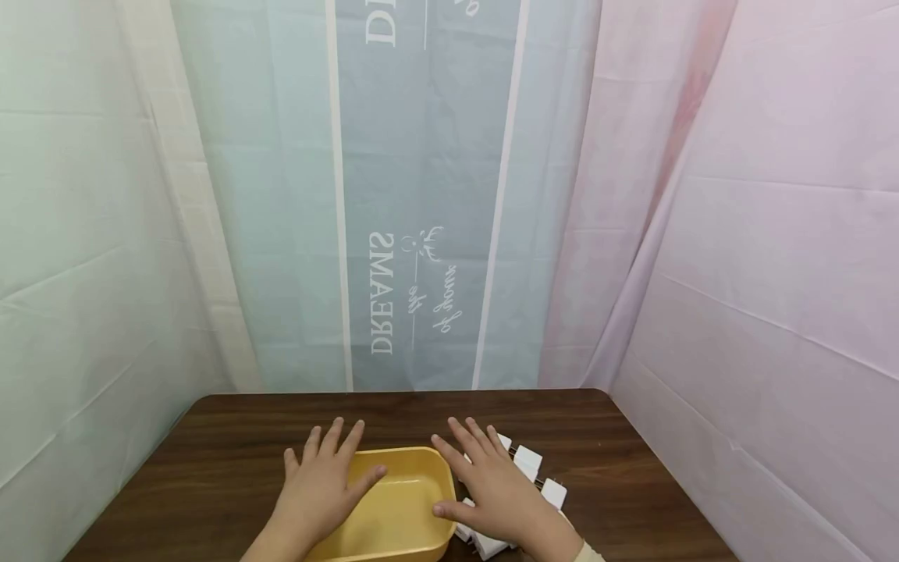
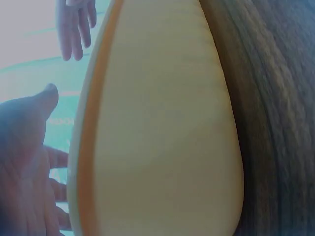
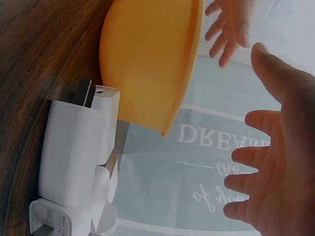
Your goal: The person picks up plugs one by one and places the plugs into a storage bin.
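Observation:
A yellow plastic basin (image 1: 393, 515) stands on the table, with nothing seen inside it. My left hand (image 1: 319, 488) is spread above its left side, fingers straight and holding nothing. Over the basin's right edge and the pile beside it, my right hand (image 1: 502, 488) is likewise spread and holds nothing. Several white plug-in chargers (image 1: 528, 460) lie to the right of the basin, partly hidden under that hand. In the right wrist view a white charger (image 3: 69, 152) with dark prongs stands close to the basin (image 3: 147, 54).
The dark wood-grain table (image 1: 632, 499) has rounded far corners. Behind it hangs a pale blue curtain (image 1: 428, 187) with printed words. White cloth walls (image 1: 779, 257) close in both sides.

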`<state>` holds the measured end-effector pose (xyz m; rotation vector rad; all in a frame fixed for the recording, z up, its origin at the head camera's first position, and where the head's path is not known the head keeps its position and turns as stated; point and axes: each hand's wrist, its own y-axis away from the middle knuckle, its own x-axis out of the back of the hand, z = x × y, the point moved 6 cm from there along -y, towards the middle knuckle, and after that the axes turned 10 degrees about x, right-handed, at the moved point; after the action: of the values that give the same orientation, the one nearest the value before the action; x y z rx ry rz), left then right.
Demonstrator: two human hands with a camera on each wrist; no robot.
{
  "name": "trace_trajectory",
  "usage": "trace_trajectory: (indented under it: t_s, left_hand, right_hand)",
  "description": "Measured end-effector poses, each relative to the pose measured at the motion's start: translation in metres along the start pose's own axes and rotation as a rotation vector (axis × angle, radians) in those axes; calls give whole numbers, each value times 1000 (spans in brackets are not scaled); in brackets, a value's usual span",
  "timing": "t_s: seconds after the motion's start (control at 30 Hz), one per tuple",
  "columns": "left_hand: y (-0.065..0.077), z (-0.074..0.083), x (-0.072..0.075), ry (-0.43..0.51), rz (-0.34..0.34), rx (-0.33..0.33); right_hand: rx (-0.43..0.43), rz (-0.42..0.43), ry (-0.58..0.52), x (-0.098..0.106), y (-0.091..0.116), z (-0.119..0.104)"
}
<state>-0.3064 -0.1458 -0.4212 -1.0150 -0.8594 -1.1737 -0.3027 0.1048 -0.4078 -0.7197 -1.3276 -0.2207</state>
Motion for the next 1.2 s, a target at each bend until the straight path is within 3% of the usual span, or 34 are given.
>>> trace_trajectory:
  t_s: [0.37,0.7,1.2]
  left_hand:
    - [-8,-24,1,37,-18,171]
    - [-3,-36,2,69,-57,203]
    - [20,-67,2,134,-137,281]
  right_hand:
    - [-45,-72,-45,7,2,7]
    - [-11,-91,-103,1,3,7]
    - [-72,-177,-225,-14,7,17]
